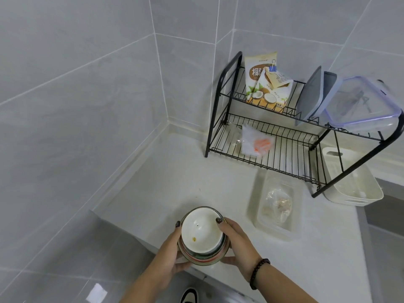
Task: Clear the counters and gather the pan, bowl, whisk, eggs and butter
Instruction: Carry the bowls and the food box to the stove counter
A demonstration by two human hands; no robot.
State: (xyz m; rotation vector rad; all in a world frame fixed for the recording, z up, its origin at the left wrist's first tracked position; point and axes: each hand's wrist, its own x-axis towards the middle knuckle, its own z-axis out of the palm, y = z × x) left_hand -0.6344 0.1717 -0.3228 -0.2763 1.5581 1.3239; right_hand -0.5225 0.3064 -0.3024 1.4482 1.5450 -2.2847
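Both hands, left hand (172, 248) and right hand (237, 241), each grip curled round stacked bowls (202, 234) at near edge of surface (175, 182); clearing step; next likely lift, kept level; dish rack (273, 136) far right.

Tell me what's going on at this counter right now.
A person holds a small stack of bowls, a white ceramic bowl nested in a striped one, with the left hand and right hand gripping opposite sides at the white counter's front edge. Behind stands a black wire dish rack holding a coconut-printed packet and container lids. A clear plastic container of bagged food sits on the counter in front of the rack.
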